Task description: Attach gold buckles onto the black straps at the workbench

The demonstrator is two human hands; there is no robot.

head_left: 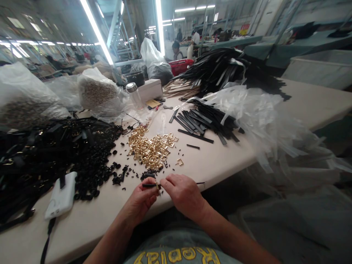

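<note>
At the table's near edge my left hand [142, 201] and my right hand [183, 193] meet over a thin black strap [148, 185]. A small gold buckle [157, 186] sits on the strap between my fingertips. The left hand pinches the strap and buckle; the right hand grips the strap's other end, which sticks out at the right. Just beyond lies a heap of gold buckles [150, 148], with small black loops [121, 176] scattered to its left.
A big pile of finished black straps [41, 154] fills the left side, with a white power bank [62, 196] on its edge. Loose black strips [200, 123] and clear plastic [261, 121] lie to the right. Bags, a jar [133, 93] and a white box [150, 89] stand behind.
</note>
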